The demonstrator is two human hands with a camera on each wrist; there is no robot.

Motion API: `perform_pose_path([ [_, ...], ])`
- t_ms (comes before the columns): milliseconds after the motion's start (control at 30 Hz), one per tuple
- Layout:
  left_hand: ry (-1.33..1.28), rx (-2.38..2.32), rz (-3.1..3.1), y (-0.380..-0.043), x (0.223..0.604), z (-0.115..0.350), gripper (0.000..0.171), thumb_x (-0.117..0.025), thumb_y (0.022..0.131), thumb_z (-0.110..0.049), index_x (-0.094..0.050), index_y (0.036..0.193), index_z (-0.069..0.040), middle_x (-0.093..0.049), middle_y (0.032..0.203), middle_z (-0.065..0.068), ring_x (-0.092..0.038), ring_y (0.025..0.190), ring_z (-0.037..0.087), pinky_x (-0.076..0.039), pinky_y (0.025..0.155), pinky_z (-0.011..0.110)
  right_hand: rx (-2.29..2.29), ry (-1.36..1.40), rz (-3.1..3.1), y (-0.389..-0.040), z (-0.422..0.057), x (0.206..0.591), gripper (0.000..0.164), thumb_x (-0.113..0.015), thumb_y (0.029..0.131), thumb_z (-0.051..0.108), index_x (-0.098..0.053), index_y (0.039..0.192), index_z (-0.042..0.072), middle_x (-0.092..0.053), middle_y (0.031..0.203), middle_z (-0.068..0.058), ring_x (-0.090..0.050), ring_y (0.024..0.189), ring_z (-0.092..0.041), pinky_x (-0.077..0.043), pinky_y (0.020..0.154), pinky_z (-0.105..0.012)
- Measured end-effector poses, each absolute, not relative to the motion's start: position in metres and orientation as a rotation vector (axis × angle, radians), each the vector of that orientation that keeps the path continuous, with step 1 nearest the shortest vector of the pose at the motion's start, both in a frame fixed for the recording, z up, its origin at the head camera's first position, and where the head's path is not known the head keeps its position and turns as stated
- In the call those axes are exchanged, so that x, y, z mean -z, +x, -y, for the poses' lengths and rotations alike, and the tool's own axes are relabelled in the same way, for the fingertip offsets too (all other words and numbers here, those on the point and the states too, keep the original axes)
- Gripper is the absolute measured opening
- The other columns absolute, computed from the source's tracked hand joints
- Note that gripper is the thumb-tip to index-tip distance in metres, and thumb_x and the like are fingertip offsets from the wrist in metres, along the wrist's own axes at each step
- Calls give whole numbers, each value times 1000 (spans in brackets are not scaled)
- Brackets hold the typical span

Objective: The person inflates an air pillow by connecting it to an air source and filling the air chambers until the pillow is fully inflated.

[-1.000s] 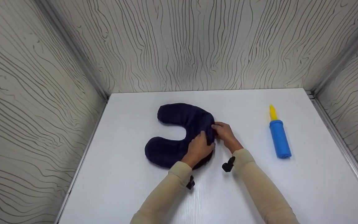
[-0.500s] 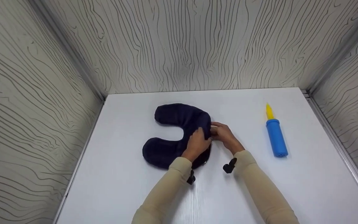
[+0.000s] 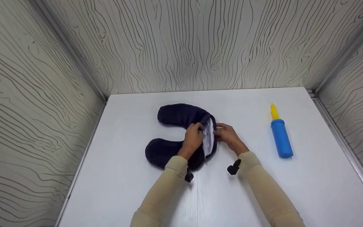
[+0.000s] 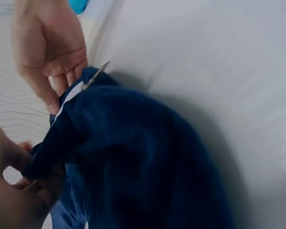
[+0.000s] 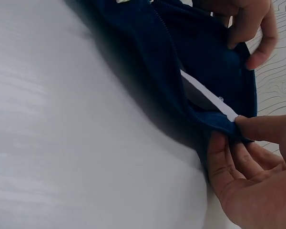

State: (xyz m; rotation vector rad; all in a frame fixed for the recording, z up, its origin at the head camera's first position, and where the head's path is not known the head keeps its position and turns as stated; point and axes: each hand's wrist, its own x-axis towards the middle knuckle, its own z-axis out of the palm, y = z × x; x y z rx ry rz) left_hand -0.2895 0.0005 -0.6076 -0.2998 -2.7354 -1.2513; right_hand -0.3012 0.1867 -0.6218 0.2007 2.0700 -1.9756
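A dark blue, U-shaped neck pillow (image 3: 162, 153) lies on the white table, its curved side toward the right. Along that curve its zippered slit gapes, and a white inner layer (image 3: 209, 140) shows inside. My left hand (image 3: 193, 138) pinches the near lip of the slit and folds it back to the left. On the opposite lip my right hand (image 3: 228, 135) grips the fabric, thumb on top and fingers beneath, as the right wrist view shows. A metal zipper pull (image 4: 96, 76) sticks out at one end of the slit in the left wrist view.
A blue hand pump (image 3: 281, 137) with a yellow nozzle (image 3: 274, 111) lies to the right on the white table (image 3: 112, 189). Wood-patterned panels (image 3: 184, 47) with grey metal corner strips enclose the table at the back and sides.
The slit in the pillow has come apart, exposing the white layer. My left hand has moved left and slightly away with one lip. The right hand has stayed almost in place.
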Motion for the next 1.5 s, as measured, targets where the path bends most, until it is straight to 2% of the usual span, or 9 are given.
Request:
perform_pose_path([
  [167, -237, 1288, 2756, -293, 607, 9, 9, -61, 105, -12, -69, 105, -7, -69, 100, 7, -64, 89, 17, -56, 81, 32, 1940, 218, -2116, -302, -187, 621, 53, -65, 101, 9, -52, 150, -9, -70, 135, -27, -70, 81, -7, -59, 71, -22],
  [333, -209, 1325, 2720, -294, 607, 17, 7, -65, 103, -9, -70, 106, -6, -72, 100, 10, -65, 87, 18, -56, 79, 33, 1906, 256, -2178, -303, -185, 621, 52, -70, 97, 6, -55, 143, -11, -75, 123, -20, -68, 77, -6, -57, 67, -21],
  [633, -161, 1359, 2715, -295, 616, 35, 9, -67, 102, -6, -72, 109, -3, -74, 104, 13, -68, 88, 21, -59, 78, 36, 1889, 308, -2237, -302, -188, 622, 46, -70, 94, 1, -58, 136, -13, -75, 106, -10, -67, 77, -8, -56, 65, -20],
  [833, -117, 1337, 2712, -295, 620, 41, 8, -69, 99, -5, -73, 106, -3, -76, 105, 15, -72, 96, 27, -61, 84, 39, 1882, 326, -2261, -303, -188, 624, 44, -70, 94, 2, -59, 135, -12, -75, 111, -15, -65, 77, -6, -55, 65, -19],
  [1033, -111, 1309, 2734, -295, 622, 42, 8, -69, 99, -4, -73, 106, -3, -75, 105, 14, -71, 97, 26, -60, 85, 38, 1874, 304, -2258, -300, -188, 625, 45, -69, 95, 3, -57, 136, -13, -73, 120, -22, -65, 78, -7, -55, 66, -20],
  [1300, -155, 1212, 2788, -293, 619, 37, 11, -68, 101, -5, -72, 110, -2, -65, 108, 14, -67, 98, 27, -59, 86, 39, 1852, 306, -2321, -299, -185, 624, 41, -69, 94, 2, -60, 131, -13, -73, 118, -24, -64, 74, -7, -54, 62, -20],
  [1367, -187, 1176, 2788, -292, 619, 36, 11, -67, 101, -3, -73, 110, -2, -64, 110, 15, -68, 100, 29, -60, 88, 40, 1798, 311, -2409, -299, -184, 623, 40, -70, 94, 4, -63, 130, -11, -74, 118, -25, -65, 77, -9, -54, 62, -19],
  [1500, -278, 1115, 2783, -292, 619, 35, 19, -61, 102, 2, -77, 108, -5, -62, 113, 15, -69, 104, 30, -60, 92, 41, 1661, 271, -2696, -298, -179, 618, 34, -71, 92, 5, -67, 124, -7, -73, 115, -25, -72, 91, -27, -56, 75, -28],
])
